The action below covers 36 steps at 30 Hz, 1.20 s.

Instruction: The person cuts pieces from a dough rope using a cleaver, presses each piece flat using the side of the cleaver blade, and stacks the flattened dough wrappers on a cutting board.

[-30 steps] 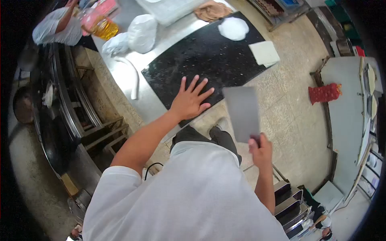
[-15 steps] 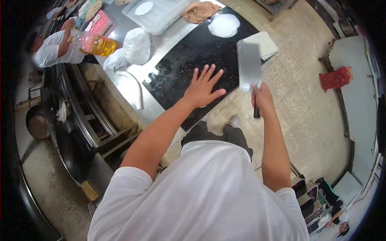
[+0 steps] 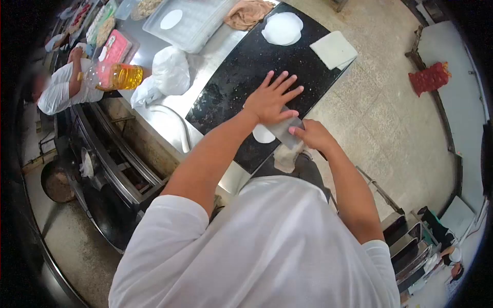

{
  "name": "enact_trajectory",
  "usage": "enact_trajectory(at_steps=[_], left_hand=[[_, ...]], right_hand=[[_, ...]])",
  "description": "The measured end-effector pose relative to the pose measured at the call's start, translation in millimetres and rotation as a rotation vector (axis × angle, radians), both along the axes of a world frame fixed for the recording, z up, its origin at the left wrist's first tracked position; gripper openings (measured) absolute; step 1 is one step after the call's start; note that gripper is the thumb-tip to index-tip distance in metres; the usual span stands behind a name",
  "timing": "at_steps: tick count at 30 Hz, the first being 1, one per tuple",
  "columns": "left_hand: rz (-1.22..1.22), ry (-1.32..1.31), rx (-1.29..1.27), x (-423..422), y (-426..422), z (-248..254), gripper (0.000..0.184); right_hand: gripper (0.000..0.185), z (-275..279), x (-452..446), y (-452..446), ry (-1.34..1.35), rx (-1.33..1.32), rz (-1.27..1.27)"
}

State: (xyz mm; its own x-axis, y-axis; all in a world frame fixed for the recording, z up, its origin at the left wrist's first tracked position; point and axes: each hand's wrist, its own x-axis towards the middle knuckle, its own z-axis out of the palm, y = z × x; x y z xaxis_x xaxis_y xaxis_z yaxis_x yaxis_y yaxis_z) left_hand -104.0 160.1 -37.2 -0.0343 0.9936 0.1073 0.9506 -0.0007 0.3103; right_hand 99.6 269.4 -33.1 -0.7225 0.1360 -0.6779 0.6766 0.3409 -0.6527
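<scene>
My right hand [image 3: 314,135] is closed on the handle of a cleaver, whose wide blade [image 3: 288,134] lies low and looks flat over the black slab [image 3: 231,92]. Fingers spread, my left hand [image 3: 273,101] rests over the far part of the blade and hides it. A thin white round [image 3: 263,134] that looks like a dough wrapper shows on the slab beside the blade, partly covered. Farther up the slab sits a pile of similar white rounds [image 3: 282,29]. A folded white cloth [image 3: 335,50] lies at the slab's right edge.
Left of the slab, a metal counter holds a white plastic bag [image 3: 171,71], an oil bottle [image 3: 126,77], a clear plastic box [image 3: 187,25] and a brown cloth [image 3: 247,14]. A person in white [image 3: 72,84] is at far left. A red mesh sack [image 3: 429,79] is at right.
The cleaver has come down and left from above the slab's right edge, uncovering the folded cloth. My left hand has shifted slightly right and now overlaps the blade.
</scene>
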Motion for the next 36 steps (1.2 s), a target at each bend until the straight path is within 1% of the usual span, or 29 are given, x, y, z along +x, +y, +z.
enact_trajectory(at_steps=[1,3,5,6,8,9,10,11,13,15,17,18,19,21,22,23,25,26,27,28,29,31,34,35,36], left_hand=[[0.0,-0.008,0.001,7.3,-5.5,1.6,0.078],[-0.218,-0.037,-0.093,29.6,-28.5,6.0,0.08],[-0.482,-0.159,-0.165,48.8,-58.0,-1.3,0.077],[-0.478,-0.138,-0.155,49.1,-53.6,-4.1,0.077],[-0.488,-0.141,-0.148,42.8,-37.7,-3.9,0.076],[-0.452,-0.06,-0.145,27.5,-22.3,2.2,0.075],[-0.418,0.018,-0.136,20.2,-11.5,4.7,0.075],[-0.426,0.023,-0.126,12.0,-3.1,0.7,0.075],[-0.291,0.032,-0.028,-15.3,15.6,-1.5,0.073],[-0.278,0.037,-0.003,-13.5,13.2,0.0,0.072],[-0.25,0.022,0.018,1.3,3.8,1.0,0.07],[-0.31,0.021,-0.086,22.6,-19.4,6.2,0.068],[-0.375,0.023,-0.189,37.5,-35.9,11.4,0.066],[-0.465,-0.071,-0.153,55.8,-29.4,8.1,0.063],[-0.417,-0.105,-0.034,51.8,-18.4,0.2,0.064],[-0.435,-0.127,-0.049,44.9,-13.6,-5.0,0.064],[-0.317,0.033,-0.036,25.9,7.8,8.2,0.064],[-0.257,0.032,-0.029,17.2,13.3,10.5,0.066],[-0.247,0.062,-0.011,4.6,21.9,9.1,0.066],[-0.197,0.064,0.017,-6.7,27.7,5.8,0.067],[-0.15,0.053,0.039,-11.7,29.2,1.1,0.068],[-0.119,0.045,0.014,-3.4,17.8,1.9,0.071],[-0.218,-0.034,-0.098,45.2,-38.0,-5.9,0.073],[-0.334,-0.067,-0.167,59.3,-37.6,3.5,0.073],[-0.35,-0.055,-0.099,65.3,-25.1,-0.8,0.073]], right_hand=[[0.051,1.5,15.4,-11.0,0.053,0.036,-0.006],[0.057,5.5,45.0,-37.1,0.161,0.098,0.003],[0.065,2.7,76.7,-72.8,0.012,0.049,-0.025],[0.065,7.9,63.9,-70.8,0.008,0.046,-0.028],[0.069,44.2,44.0,-70.8,-0.132,0.132,-0.167],[0.069,51.1,34.9,-62.8,-0.149,0.123,-0.179],[0.068,54.2,19.9,-46.5,-0.169,0.143,-0.134],[0.066,52.4,4.2,-29.8,-0.167,0.177,-0.083],[0.065,38.5,-22.0,-1.7,-0.113,0.222,-0.069],[0.063,32.2,-12.6,-13.2,-0.106,0.224,-0.052],[0.067,30.3,16.0,-38.9,-0.022,0.24,-0.082],[0.076,21.5,42.5,-55.0,0.016,0.135,-0.09],[0.076,24.6,59.7,-70.0,0.013,0.123,-0.082],[0.079,23.1,73.1,-79.8,-0.024,0.154,-0.199],[0.077,30.2,66.0,-72.6,-0.037,0.17,-0.25],[0.077,34.4,57.6,-63.1,-0.06,0.154,-0.266],[0.077,45.1,24.7,-22.5,-0.111,0.265,-0.072],[0.077,40.2,10.0,-6.0,-0.086,0.29,-0.076],[0.073,37.0,-4.2,6.6,-0.04,0.334,-0.033],[0.069,37.9,-8.2,7.4,-0.005,0.365,0.013],[0.069,39.2,-5.6,0.2,0.001,0.364,0.02],[0.065,41.6,-1.7,-9.4,0.063,0.323,-0.04],[0.065,13.2,62.0,-49.1,0.016,0.074,-0.023],[0.065,19.4,71.4,-52.9,0.012,0.069,-0.014],[0.068,25.9,74.9,-52.6,-0.04,0.106,-0.08]])
